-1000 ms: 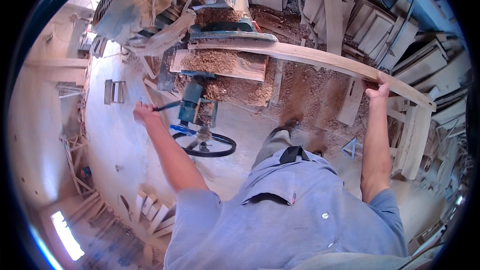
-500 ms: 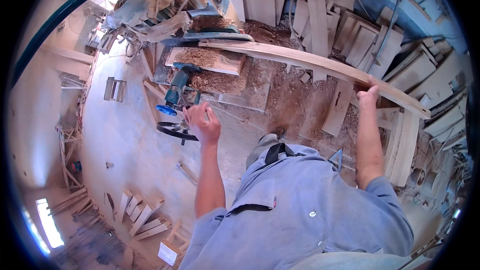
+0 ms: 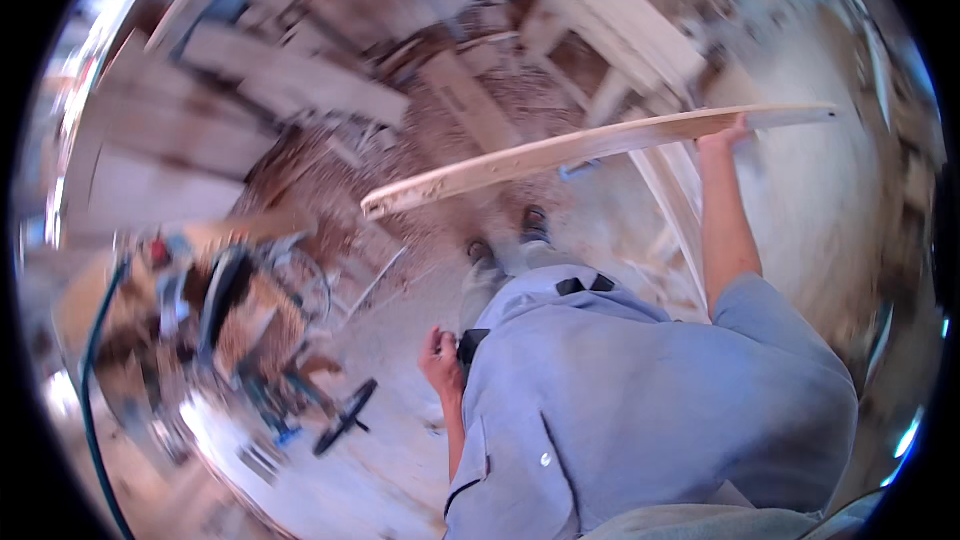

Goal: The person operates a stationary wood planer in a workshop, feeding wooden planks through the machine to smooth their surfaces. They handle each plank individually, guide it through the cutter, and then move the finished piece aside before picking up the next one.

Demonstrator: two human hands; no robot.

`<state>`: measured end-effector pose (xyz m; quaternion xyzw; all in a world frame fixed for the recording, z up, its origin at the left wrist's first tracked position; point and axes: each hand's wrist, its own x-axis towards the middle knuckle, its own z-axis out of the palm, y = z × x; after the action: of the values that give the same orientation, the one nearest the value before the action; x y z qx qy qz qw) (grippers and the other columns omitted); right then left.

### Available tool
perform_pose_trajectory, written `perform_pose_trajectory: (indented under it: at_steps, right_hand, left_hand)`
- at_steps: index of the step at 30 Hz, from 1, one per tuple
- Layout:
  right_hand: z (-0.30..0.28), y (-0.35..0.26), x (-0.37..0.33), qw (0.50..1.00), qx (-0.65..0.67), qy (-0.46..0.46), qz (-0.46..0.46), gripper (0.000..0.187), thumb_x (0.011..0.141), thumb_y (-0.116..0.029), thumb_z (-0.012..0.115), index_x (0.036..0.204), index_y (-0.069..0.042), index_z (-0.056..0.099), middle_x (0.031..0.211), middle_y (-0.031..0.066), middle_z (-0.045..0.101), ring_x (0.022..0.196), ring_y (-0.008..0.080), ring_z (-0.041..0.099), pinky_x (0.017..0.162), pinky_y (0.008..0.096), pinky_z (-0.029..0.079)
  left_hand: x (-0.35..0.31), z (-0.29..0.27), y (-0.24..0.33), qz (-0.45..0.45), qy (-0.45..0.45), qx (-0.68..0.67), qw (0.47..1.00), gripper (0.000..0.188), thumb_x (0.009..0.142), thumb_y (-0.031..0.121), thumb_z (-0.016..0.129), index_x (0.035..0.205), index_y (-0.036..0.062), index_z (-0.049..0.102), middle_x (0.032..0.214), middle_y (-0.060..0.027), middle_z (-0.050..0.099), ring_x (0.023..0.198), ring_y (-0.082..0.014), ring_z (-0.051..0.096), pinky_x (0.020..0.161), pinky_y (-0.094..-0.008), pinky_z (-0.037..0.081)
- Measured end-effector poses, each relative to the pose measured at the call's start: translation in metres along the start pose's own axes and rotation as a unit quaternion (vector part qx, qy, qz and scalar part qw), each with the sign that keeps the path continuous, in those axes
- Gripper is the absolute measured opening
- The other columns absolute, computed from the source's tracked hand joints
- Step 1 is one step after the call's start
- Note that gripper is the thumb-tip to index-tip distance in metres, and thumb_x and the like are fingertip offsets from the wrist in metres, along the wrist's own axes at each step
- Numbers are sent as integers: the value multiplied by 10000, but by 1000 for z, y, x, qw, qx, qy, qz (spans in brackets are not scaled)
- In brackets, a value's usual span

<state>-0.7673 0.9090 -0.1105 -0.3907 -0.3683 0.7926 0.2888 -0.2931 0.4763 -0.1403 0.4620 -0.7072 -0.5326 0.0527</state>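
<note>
Your right hand (image 3: pixel 722 135) grips a long, pale wooden board (image 3: pixel 590 143), frame centre to upper right; your left hand (image 3: pixel 440 360) curls lower centre (contents unclear); that off-centre hold could let it tip

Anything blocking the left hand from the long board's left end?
Nothing visible. Between the left hand and that end of the long board, I see just floor and a thin pale strip, seemingly at floor level. The right hand holds the board nearer its other end.

no readable text — no labels, signs, numbers
</note>
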Motion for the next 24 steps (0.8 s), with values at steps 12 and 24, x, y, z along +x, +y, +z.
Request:
perform_pose_trajectory:
  at_steps: [12,24]
  right_hand:
    - [-425,-123,-94,930,79,356,-43,537,936,-501,540,1310,-117,502,1218,103,567,1115,307,556,928,503,467]
    - [-615,-107,-65,861,185,471,41,536,924,-516,519,1333,-172,500,1293,115,554,1145,323,566,889,588,482]
  left_hand:
    - [151,48,44,297,-198,273,894,269,896,108,602,1098,-53,675,821,-99,685,761,-175,611,722,-334,496]
    - [11,150,66,291,-264,209,895,127,822,76,578,844,-36,633,747,-80,628,698,-179,561,667,-333,462]
